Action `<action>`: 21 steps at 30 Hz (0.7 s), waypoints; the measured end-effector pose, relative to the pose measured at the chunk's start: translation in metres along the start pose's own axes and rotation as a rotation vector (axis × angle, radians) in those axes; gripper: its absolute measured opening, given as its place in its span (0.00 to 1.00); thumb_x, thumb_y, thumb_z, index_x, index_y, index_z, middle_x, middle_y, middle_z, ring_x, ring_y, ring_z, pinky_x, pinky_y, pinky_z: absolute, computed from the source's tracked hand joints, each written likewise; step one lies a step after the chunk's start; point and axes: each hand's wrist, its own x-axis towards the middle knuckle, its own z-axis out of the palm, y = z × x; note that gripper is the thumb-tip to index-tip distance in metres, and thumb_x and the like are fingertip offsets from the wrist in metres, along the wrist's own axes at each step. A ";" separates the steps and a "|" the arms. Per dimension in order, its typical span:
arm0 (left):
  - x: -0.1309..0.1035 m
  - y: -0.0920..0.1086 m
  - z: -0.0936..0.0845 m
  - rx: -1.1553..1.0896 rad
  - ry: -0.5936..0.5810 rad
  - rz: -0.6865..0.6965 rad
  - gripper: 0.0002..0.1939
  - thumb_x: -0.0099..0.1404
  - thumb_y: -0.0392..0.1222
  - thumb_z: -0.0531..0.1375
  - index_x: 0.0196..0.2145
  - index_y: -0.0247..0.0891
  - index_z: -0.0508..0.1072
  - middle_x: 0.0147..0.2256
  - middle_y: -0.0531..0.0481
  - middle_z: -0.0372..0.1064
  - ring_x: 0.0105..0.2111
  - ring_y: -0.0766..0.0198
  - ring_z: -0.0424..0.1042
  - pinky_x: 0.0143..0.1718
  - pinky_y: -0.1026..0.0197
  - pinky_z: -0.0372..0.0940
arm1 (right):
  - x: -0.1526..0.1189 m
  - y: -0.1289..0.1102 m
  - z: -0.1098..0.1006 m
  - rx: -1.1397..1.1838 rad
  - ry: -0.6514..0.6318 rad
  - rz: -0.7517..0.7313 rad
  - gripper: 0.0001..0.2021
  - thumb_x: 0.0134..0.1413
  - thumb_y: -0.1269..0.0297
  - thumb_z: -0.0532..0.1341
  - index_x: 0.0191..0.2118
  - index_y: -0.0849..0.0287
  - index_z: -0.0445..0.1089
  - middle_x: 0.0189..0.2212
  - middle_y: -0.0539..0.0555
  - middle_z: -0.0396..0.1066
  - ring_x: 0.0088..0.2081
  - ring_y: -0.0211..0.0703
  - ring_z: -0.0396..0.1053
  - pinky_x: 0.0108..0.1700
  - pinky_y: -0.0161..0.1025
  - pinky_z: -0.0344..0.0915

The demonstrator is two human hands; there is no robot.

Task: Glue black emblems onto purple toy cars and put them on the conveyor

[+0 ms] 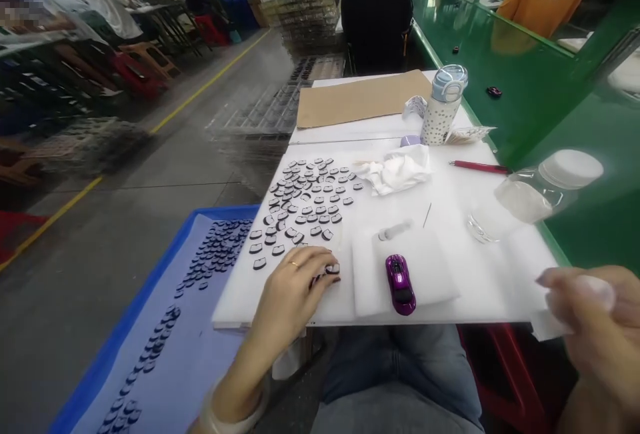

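My left hand (295, 284) rests over the near edge of the white table, its thumb and fingers pinching a small black-and-white curved part (333, 268). Many similar curved parts (305, 197) are spread just beyond it. A purple toy car (401, 285) lies on a white foam pad (437, 274) to the right of this hand. At the far right, my right hand (597, 317) is closed around a white, soft-looking piece (545, 327). Blur hides its exact kind. This hand is held in the air, clear of the toy car.
A clear bottle with white lid (570, 169), crumpled tissue (400, 171), red pen (480, 167), thin needle-like stick (427, 215) and tumbler (444, 107) are on the table. Cardboard (360, 101) lies behind. A blue tray (185, 354) of dark parts is at left. People sit ahead.
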 end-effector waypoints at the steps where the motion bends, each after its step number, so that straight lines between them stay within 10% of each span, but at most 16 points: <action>1: -0.003 0.007 0.001 -0.069 0.099 -0.081 0.05 0.67 0.41 0.62 0.40 0.42 0.77 0.40 0.48 0.76 0.41 0.55 0.74 0.43 0.54 0.71 | -0.005 -0.006 0.007 -0.003 -0.033 0.061 0.07 0.62 0.67 0.64 0.31 0.55 0.71 0.18 0.52 0.66 0.15 0.33 0.59 0.14 0.35 0.52; 9: 0.002 0.074 0.027 -1.186 0.208 -0.423 0.09 0.63 0.43 0.68 0.42 0.46 0.81 0.39 0.49 0.79 0.41 0.62 0.76 0.44 0.64 0.72 | -0.026 -0.045 0.069 -0.100 -0.591 -0.292 0.05 0.65 0.68 0.60 0.36 0.57 0.64 0.22 0.46 0.64 0.21 0.34 0.61 0.23 0.32 0.58; 14: 0.015 0.080 0.037 -1.832 0.036 -0.534 0.12 0.56 0.49 0.73 0.37 0.43 0.83 0.36 0.49 0.80 0.35 0.68 0.77 0.42 0.69 0.73 | -0.023 -0.046 0.073 -0.056 -0.419 -0.258 0.02 0.63 0.70 0.60 0.38 0.57 0.65 0.23 0.46 0.65 0.20 0.32 0.59 0.21 0.31 0.57; 21: 0.015 0.081 0.041 -1.845 0.002 -0.602 0.16 0.48 0.52 0.76 0.32 0.42 0.83 0.28 0.50 0.78 0.28 0.67 0.75 0.34 0.66 0.73 | 0.000 -0.069 0.104 0.164 -0.279 -0.363 0.07 0.59 0.77 0.61 0.40 0.59 0.73 0.23 0.50 0.69 0.22 0.36 0.66 0.21 0.33 0.62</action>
